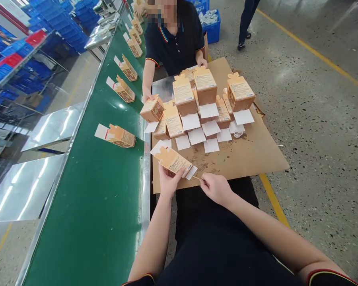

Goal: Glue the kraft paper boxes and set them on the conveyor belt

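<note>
On cardboard (beside green belt), cartons

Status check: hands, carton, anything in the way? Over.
Left hand gripping printed carton, white flaps out at both ends. Right hand pinching thin stick-like item by carton's near end. Stacked cartons on cardboard sheet beyond.

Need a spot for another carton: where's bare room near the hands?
Cardboard sheet: bare between stacked cartons and its right corner. Green surface: bare from its nearest carton to picture's bottom. Crowded: sheet's middle, under stacks; near-left area, under the held carton.
</note>
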